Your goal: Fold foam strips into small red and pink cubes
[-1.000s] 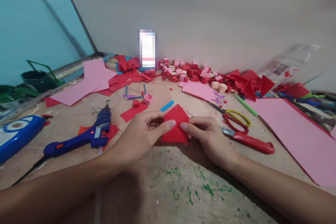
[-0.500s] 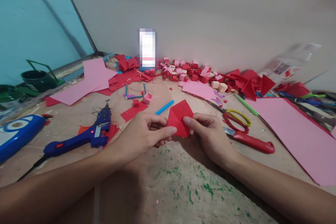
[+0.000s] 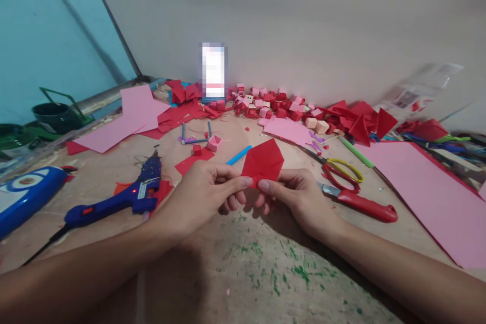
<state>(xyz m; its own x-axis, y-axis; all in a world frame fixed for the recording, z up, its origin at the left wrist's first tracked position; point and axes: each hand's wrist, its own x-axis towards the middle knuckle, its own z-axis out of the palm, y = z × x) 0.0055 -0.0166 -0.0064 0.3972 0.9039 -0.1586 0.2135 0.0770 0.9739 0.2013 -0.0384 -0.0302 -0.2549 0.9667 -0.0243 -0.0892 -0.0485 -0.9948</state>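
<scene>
One folded red paper (image 3: 263, 161), peak pointing away, long axis leaning right

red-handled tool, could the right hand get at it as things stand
Probably yes: the red-handled tool lies beside the right hand with nothing visible between them, though that hand would first need to release the folded red paper it holds with the left hand.

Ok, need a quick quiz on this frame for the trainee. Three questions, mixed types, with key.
1. What do the left hand and right hand both hold?
2. True or false: the glue gun lies to the left of the scissors.
3. Fill in: the handles of the scissors are red and ____.

Key:
1. Folded red paper.
2. True.
3. Yellow.
</scene>
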